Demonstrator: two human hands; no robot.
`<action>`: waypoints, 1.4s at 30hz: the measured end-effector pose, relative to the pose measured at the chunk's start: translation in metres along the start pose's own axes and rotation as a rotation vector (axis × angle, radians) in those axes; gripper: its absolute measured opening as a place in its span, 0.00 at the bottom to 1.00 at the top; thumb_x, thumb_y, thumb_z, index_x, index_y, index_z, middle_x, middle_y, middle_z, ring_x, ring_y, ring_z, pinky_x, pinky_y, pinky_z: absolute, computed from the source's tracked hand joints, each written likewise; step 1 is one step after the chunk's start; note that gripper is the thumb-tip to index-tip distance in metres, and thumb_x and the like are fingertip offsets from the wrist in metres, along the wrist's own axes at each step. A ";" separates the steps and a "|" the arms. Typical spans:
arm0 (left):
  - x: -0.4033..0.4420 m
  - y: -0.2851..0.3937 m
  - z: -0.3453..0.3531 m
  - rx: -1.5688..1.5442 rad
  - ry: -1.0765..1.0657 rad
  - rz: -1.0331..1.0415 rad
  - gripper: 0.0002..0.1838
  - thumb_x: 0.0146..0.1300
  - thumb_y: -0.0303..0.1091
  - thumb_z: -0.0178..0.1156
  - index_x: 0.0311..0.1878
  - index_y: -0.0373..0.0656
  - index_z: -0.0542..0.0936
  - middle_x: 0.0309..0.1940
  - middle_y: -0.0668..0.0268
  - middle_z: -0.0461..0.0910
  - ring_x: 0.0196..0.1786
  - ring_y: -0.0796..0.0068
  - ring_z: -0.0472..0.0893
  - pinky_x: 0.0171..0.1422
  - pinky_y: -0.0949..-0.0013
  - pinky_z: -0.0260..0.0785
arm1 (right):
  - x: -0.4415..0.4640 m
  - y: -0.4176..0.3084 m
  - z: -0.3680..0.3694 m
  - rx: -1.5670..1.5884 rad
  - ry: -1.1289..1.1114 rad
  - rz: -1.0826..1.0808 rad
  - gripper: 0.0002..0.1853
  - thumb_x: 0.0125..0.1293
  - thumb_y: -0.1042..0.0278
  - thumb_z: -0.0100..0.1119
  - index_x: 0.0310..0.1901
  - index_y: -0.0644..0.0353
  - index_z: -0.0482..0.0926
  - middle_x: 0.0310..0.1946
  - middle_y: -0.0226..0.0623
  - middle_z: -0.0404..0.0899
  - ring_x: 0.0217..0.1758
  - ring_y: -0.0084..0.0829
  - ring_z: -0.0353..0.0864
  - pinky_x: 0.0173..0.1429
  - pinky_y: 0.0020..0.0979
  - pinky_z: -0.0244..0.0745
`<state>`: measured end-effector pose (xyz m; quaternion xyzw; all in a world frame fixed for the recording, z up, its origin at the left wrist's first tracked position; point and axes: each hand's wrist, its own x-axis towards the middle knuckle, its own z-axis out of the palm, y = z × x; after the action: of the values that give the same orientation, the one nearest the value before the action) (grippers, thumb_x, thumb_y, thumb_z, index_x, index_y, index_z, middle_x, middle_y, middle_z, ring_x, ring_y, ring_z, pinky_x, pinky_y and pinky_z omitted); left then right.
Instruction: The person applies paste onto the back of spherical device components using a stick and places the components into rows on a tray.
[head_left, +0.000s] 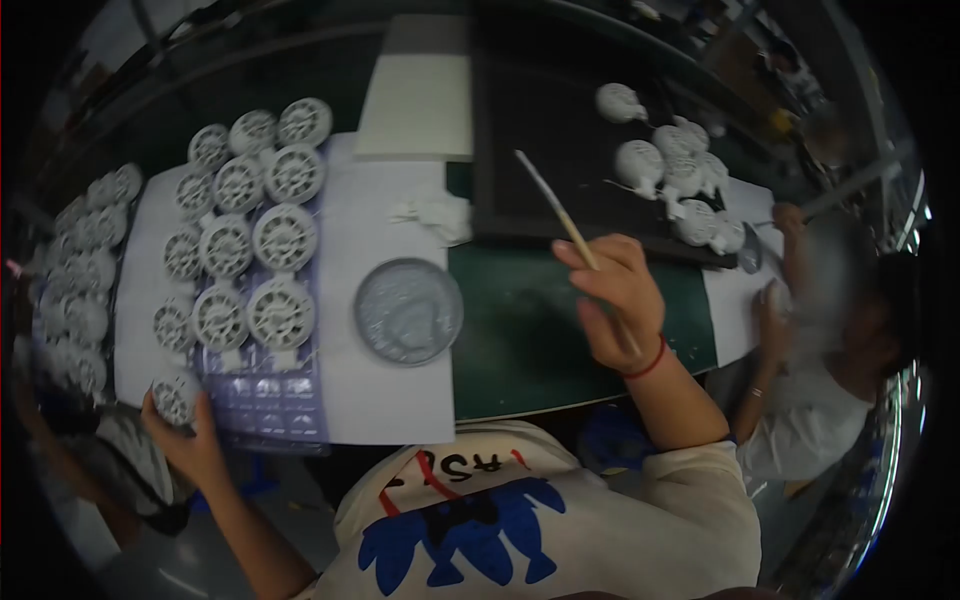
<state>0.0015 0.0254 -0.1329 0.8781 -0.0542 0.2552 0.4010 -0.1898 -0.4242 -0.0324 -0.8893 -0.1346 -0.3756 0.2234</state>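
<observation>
My left hand (188, 440) is at the near left corner of the purple tray (265, 405), its fingers closed around a white round fan part (175, 397) with a slotted front. My right hand (625, 300) is raised over the green table, pinching a thin paintbrush (572, 232). The brush points up and to the left, and its tip looks whitish. Between my hands, on white paper, stands a round dish (408, 312) of grey paste. Several similar white fan parts (238, 183) stand in rows on the purple tray.
A dark board (560, 110) at the back right carries several white round parts (682, 165). Crumpled white tissue (435, 215) lies behind the dish, near a pale pad (415, 105). More white parts (80, 270) stand far left. A co-worker (815, 400) sits at the right.
</observation>
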 end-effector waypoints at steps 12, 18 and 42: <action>-0.015 0.104 -0.006 0.063 0.212 0.498 0.41 0.63 0.45 0.60 0.71 0.37 0.51 0.71 0.49 0.52 0.74 0.51 0.52 0.75 0.50 0.46 | 0.015 0.124 -0.035 -0.623 -0.073 0.425 0.32 0.50 0.73 0.64 0.59 0.50 0.64 0.60 0.36 0.71 0.64 0.50 0.66 0.63 0.48 0.66; -0.045 0.159 0.000 -0.343 0.141 0.561 0.39 0.64 0.47 0.57 0.69 0.36 0.53 0.68 0.45 0.56 0.72 0.49 0.56 0.74 0.47 0.47 | 0.021 0.107 -0.032 -0.642 -0.188 0.460 0.33 0.46 0.77 0.63 0.57 0.50 0.66 0.61 0.34 0.71 0.53 0.44 0.74 0.52 0.43 0.74; -0.063 0.153 0.013 -1.314 -0.691 -0.687 0.53 0.40 0.59 0.74 0.64 0.34 0.62 0.54 0.45 0.70 0.39 0.56 0.83 0.41 0.61 0.80 | 0.018 -0.020 0.038 0.630 -0.412 0.205 0.12 0.65 0.70 0.49 0.40 0.65 0.82 0.32 0.40 0.79 0.31 0.31 0.75 0.37 0.32 0.67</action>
<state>-0.0932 -0.0937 -0.0673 0.4607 -0.0413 -0.2507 0.8504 -0.1620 -0.3867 -0.0369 -0.8428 -0.1959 -0.1052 0.4901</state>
